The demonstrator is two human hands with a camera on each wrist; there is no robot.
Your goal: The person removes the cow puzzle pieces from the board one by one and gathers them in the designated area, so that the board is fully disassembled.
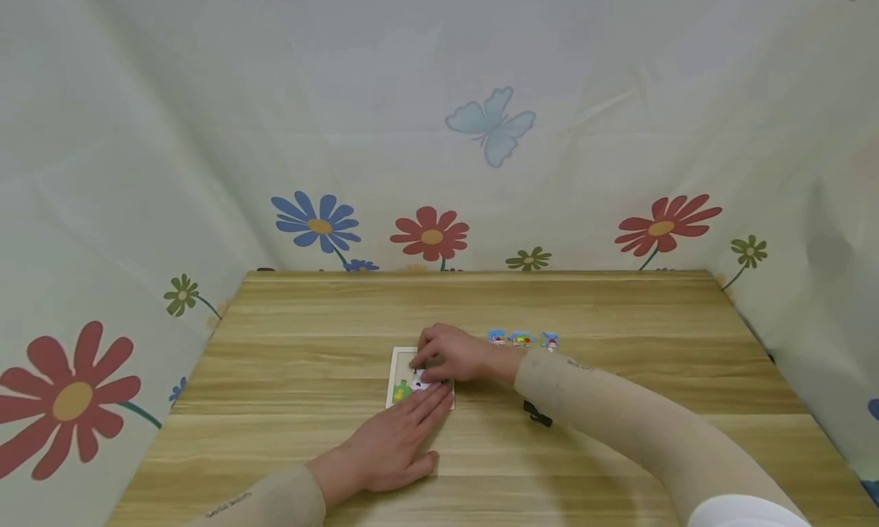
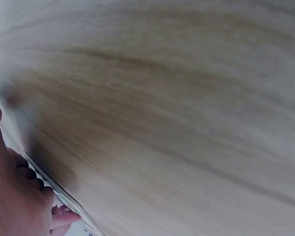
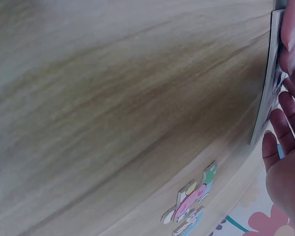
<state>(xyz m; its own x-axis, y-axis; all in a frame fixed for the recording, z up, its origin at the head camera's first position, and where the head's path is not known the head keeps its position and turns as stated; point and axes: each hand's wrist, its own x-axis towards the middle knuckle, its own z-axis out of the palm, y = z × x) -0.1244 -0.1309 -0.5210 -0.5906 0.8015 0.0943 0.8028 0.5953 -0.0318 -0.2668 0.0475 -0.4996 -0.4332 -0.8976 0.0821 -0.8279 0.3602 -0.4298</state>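
In the head view, a pale-framed jigsaw board (image 1: pixel 392 374) lies on the wooden table, partly covered by both hands. A green puzzle piece (image 1: pixel 401 391) sits in its lower left, and a white puzzle piece (image 1: pixel 419 384) lies beside that. My left hand (image 1: pixel 394 443) rests with straight fingers across the board's lower right edge. Over the board's upper right, my right hand (image 1: pixel 456 353) bends its fingers down, thumb and index finger pinching at the white piece. From the right wrist, the board's edge (image 3: pixel 267 86) shows beneath the right fingers (image 3: pixel 283 130).
Loose puzzle pieces lie in a row beyond my right wrist: a blue one (image 1: pixel 496 336), a green and red one (image 1: pixel 523 339) and another blue one (image 1: pixel 550 339). A flower-printed curtain (image 1: pixel 577 176) stands behind the table (image 1: pixel 309 313). A small black object (image 1: pixel 537 414) shows below the right wrist.
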